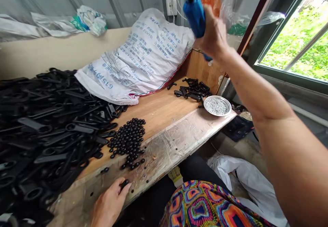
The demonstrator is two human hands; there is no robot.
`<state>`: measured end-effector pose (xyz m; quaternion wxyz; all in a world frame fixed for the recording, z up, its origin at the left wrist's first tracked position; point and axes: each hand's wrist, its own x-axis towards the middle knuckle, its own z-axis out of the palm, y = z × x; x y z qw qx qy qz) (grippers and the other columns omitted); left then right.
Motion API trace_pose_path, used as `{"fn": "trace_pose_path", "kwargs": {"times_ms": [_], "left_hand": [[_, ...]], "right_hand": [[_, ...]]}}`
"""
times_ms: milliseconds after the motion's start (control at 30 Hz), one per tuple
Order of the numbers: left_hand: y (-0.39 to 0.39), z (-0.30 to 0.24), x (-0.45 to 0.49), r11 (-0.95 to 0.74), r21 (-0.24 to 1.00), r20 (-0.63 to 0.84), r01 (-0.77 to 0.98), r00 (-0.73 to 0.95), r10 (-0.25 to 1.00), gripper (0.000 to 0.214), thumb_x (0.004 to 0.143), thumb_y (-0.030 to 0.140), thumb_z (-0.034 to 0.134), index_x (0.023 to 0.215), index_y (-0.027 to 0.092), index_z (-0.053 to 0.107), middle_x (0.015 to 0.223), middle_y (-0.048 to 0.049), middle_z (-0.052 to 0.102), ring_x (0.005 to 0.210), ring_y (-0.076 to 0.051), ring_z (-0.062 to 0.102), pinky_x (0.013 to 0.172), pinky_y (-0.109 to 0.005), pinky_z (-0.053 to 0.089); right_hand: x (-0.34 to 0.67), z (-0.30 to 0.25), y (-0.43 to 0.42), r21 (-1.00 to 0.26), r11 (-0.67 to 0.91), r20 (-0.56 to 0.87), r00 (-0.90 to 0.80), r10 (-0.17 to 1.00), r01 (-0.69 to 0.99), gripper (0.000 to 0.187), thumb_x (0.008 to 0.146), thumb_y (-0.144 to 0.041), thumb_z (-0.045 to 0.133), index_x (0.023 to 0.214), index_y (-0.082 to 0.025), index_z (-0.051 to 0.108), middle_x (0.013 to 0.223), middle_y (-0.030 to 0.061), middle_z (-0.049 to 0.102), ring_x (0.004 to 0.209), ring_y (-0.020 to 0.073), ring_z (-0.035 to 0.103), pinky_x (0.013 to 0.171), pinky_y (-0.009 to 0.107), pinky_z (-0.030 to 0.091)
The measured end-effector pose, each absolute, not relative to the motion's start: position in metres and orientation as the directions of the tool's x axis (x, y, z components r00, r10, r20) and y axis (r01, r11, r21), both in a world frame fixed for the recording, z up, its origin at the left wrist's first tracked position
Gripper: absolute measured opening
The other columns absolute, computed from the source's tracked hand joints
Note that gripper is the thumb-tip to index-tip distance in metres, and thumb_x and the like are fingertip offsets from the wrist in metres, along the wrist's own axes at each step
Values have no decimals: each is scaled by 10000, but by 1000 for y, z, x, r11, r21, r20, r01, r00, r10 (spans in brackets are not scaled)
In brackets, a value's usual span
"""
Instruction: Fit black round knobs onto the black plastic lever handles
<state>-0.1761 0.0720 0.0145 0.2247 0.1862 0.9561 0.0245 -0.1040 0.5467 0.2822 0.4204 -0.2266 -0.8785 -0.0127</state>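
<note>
**Daylight from the right, wide-angle stretch at the edges**

Daylight is coming in through the window (294, 42) on the right, where the greenery outside is blowing out towards white. It is lighting the bench (164, 114) evenly, leaving only soft, short shadows under the black beads (129, 141). The taped bench edge and the metal dish (217, 105) are catching mild glare. The pile of black parts (38, 128) is losing detail in its darks. The right hand (212, 36) and its blue tool (196, 15) are smearing slightly. The left hand (110, 203), pinching a black piece (124, 184), is sitting in dimmer light. The near forearm is stretching and softening at the frame's edge.
</note>
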Motion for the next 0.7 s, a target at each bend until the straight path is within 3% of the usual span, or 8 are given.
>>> {"fn": "trace_pose_path", "kwargs": {"times_ms": [67,133,233,300,433,533,600,700], "left_hand": [[73,14,-178,941,124,-447,314,-829,336,475,805,486,303,1112,200,526,955,-73,665,900,-254,616,746,-331,451],[73,13,-181,950,119,-466,288,-829,310,483,798,494,304,1114,202,524,972,-75,662,911,-257,612,760,-336,450],[73,11,-183,954,131,-477,269,-827,299,487,793,502,304,1110,205,523,974,-76,661,908,-259,613,766,-342,449],[72,10,-183,953,140,-477,270,-825,304,486,790,507,308,1101,205,526,952,-74,665,894,-261,616,759,-344,450],[68,6,-184,945,154,-457,289,-827,327,438,787,492,333,1071,227,536,879,-49,671,845,-250,625,717,-328,458],[66,5,-185,930,172,-423,324,-829,367,407,792,482,347,1049,236,544,789,-27,665,791,-233,629,676,-304,452],[68,8,-184,926,185,-381,329,-845,376,398,793,479,365,1041,230,550,767,-24,660,769,-218,627,665,-285,443],[80,19,-175,920,214,-307,327,-872,382,351,790,446,416,1018,225,565,801,-25,661,757,-187,618,649,-252,422]], "right_hand": [[-98,305,575,-24,868,780,-534,326,495,542,713,-294,533,1115,24,356,1031,98,602,1040,284,534,805,411,392],[-91,316,600,28,823,781,-526,336,567,446,702,-333,487,959,20,400,1013,116,607,1044,291,520,770,380,385],[-80,311,629,-42,745,748,-473,465,666,347,629,-401,497,698,-93,354,986,167,608,1024,313,524,726,359,385],[-74,297,643,-112,697,722,-423,547,709,331,609,-419,488,620,-156,288,983,191,604,1018,305,532,721,339,384],[-67,266,661,-156,617,696,-358,623,771,316,708,-397,354,536,-136,304,963,215,592,1000,250,548,709,307,377],[-62,254,667,-136,575,677,-348,649,807,416,755,-383,290,577,-31,420,979,217,580,991,214,552,698,308,369],[-57,251,662,-130,564,712,-319,625,816,488,787,-398,288,719,40,494,1034,211,563,1023,195,534,715,297,373],[-52,238,633,-65,613,857,-271,439,788,504,794,-446,448,953,24,537,1176,242,491,1122,211,458,784,314,382]]}}
